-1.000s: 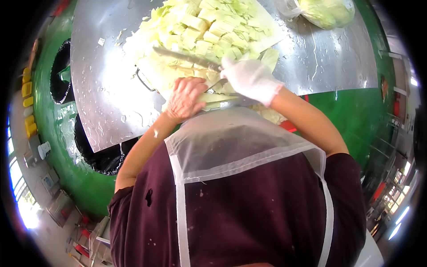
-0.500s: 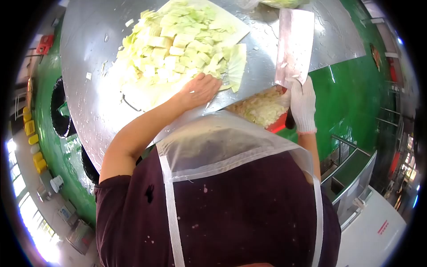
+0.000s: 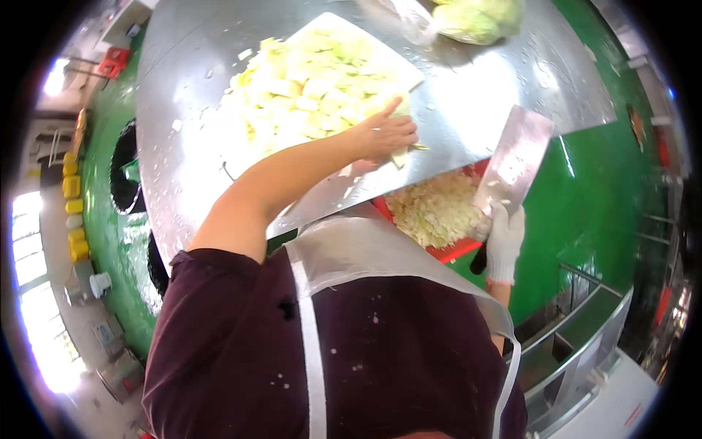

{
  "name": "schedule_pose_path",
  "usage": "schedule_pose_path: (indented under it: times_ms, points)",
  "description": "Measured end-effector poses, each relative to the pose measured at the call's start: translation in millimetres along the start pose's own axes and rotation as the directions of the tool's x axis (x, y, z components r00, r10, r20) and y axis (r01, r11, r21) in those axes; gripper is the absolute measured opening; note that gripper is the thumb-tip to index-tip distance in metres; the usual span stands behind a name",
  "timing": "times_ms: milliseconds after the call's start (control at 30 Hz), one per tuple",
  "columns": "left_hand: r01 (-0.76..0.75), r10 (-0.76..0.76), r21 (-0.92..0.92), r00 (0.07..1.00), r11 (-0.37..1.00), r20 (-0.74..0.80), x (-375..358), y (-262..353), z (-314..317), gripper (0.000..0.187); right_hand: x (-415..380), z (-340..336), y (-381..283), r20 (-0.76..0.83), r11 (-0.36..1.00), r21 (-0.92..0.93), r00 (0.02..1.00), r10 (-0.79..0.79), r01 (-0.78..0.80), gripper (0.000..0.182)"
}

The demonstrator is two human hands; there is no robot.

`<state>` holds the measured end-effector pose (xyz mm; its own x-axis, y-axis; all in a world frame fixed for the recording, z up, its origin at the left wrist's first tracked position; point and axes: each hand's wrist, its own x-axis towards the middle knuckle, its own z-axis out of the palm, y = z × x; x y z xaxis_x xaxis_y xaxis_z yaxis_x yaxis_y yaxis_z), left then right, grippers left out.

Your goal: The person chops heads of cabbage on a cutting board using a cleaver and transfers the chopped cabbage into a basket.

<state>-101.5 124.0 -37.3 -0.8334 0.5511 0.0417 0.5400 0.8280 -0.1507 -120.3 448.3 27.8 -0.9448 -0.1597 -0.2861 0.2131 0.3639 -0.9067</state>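
My left hand (image 3: 386,133) is bare and rests at the right edge of a pile of chopped cabbage (image 3: 307,91), its fingers stretched and apart. A pale piece of cabbage leaf (image 3: 399,156) shows below its fingers. In a white glove, my right hand (image 3: 504,238) grips a cleaver (image 3: 516,157) by its dark handle. The wide blade, with cabbage bits stuck to it, points up and slightly right, beyond the table's front edge. Beneath that edge, left of my right hand, a red container (image 3: 447,254) holds chopped cabbage pieces.
The cabbage pile lies partly on a white cutting board (image 3: 409,74) on a wet metal table (image 3: 468,99). Whole cabbage (image 3: 479,20) and a clear plastic bag (image 3: 413,20) are at the back. A black-lined bin (image 3: 126,175) stands left on the green floor (image 3: 578,205).
My left hand has moved right along the pile edge, and its fingers have spread. The cleaver has lowered and tilted right with my right hand. The view has shifted, showing more of the red container.
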Motion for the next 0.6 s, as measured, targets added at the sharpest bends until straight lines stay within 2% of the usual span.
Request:
schedule_pose_path:
  times_ms: [33, 100, 133, 167, 200, 233, 267, 300, 333, 367, 400, 433, 467, 500, 533, 600]
  points:
    - [0.022, -0.023, 0.016, 0.995, 1.000, 0.100, 3, 1, -8, 0.031, -2, 3, 0, 0.005, 0.999, 0.025, 0.999, 0.032, -0.032, 0.033]
    - [0.052, -0.050, 0.023, 0.998, 0.998, -0.046, 0, -3, 7, 0.025, -11, 8, -5, 0.003, 0.994, 0.063, 0.996, 0.089, -0.089, 0.032]
    - [0.066, -0.061, 0.029, 0.990, 0.997, -0.130, 0, -7, 13, 0.022, -16, 10, -7, -0.001, 0.999, 0.007, 0.999, 0.044, -0.044, 0.031]
    - [0.159, -0.154, 0.001, 0.957, 0.987, -0.246, 1, -6, 5, 0.021, -17, 12, -8, -0.004, 0.999, -0.045, 1.000, -0.011, 0.011, 0.030]
    - [0.286, -0.316, -0.142, 0.903, 0.948, -0.291, 1, -8, -7, 0.022, -15, 17, -11, -0.007, 0.993, -0.096, 0.998, -0.065, 0.064, 0.029]
    - [0.390, -0.472, -0.292, 0.826, 0.874, -0.309, -1, -10, -21, 0.024, -15, 23, -14, 0.028, 0.993, -0.108, 0.999, -0.043, 0.046, 0.030]
    - [0.465, -0.613, -0.440, 0.731, 0.768, -0.299, -7, -10, -43, 0.027, -17, 29, -16, 0.060, 0.992, -0.121, 0.998, -0.016, 0.023, 0.030]
    - [0.546, -0.873, -0.790, 0.487, 0.277, 0.030, -21, -5, -99, 0.028, -20, 35, -17, 0.090, 0.991, -0.135, 0.996, 0.016, -0.004, 0.031]
    - [0.207, -0.906, -0.930, 0.364, 0.305, -0.216, -45, -22, -53, 0.028, -23, 46, -21, 0.153, 0.963, -0.251, 0.987, -0.056, 0.094, 0.032]
    - [0.255, -0.965, -0.947, 0.221, 0.197, -0.141, -76, -33, -66, 0.033, -26, 65, -27, 0.220, 0.914, -0.358, 0.968, -0.116, 0.191, 0.033]
    - [0.085, -0.949, -0.955, 0.171, 0.283, -0.266, -110, -45, -96, 0.042, -31, 86, -40, 0.351, 0.858, -0.396, 0.917, -0.187, 0.327, 0.034]
    - [0.036, -0.988, -0.987, -0.008, 0.156, -0.156, -138, -50, -124, 0.047, -36, 107, -53, 0.473, 0.790, -0.401, 0.844, -0.254, 0.463, 0.035]
    - [-0.090, -0.992, -0.992, -0.101, 0.084, -0.075, -172, -68, -137, 0.044, -43, 134, -66, 0.592, 0.753, -0.402, 0.775, -0.220, 0.520, 0.037]
    - [-0.125, -0.983, -0.990, -0.182, 0.057, -0.034, -199, -72, -152, 0.045, -49, 161, -79, 0.699, 0.720, -0.385, 0.692, -0.181, 0.578, 0.038]
    - [-0.162, -0.966, -0.986, -0.259, 0.035, 0.008, -222, -73, -162, 0.045, -53, 191, -86, 0.747, 0.707, -0.452, 0.664, -0.034, 0.544, 0.042]
    - [-0.068, -0.961, -0.996, -0.273, 0.056, -0.035, -259, -73, -153, 0.047, -64, 242, -103, 0.840, 0.496, -0.493, 0.540, 0.056, 0.715, 0.035]
